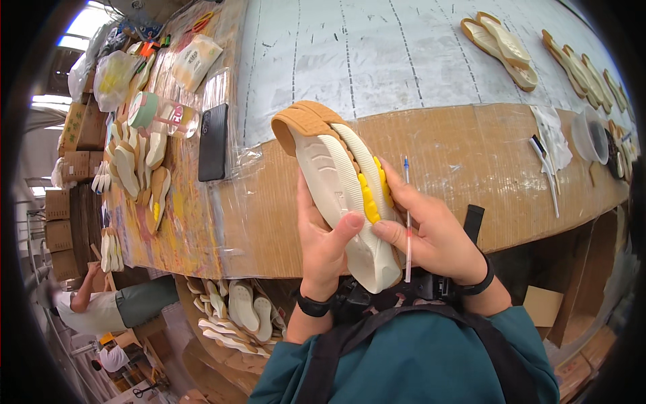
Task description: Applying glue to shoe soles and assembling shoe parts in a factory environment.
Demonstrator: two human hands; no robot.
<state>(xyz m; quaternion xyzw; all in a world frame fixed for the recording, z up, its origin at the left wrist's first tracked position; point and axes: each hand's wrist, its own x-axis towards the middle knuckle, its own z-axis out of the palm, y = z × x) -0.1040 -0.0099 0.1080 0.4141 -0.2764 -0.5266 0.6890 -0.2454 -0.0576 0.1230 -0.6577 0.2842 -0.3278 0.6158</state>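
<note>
Above the table's near edge I hold a pair of shoe soles [323, 158], cream with ribbed sidewalls and tan ends, set side by side. Yellow pieces [369, 199] show along their facing sidewalls. My left hand [321, 232] is closed round the left side, its thumb pressing on the inner face of the near sole. My right hand [431, 232] grips the other side, thumb and fingers beside the yellow pieces. A slim clear pen [408, 259] with a blue tip passes through the fingers of my right hand.
Cardboard [464, 155] covers the near table. More soles lie at the far right [501, 50], at left [128, 165] and in a bin below [245, 310]. A phone [213, 143], a bottle [165, 116] and a plastic cup [589, 137] stand around. A person [101, 306] works at left.
</note>
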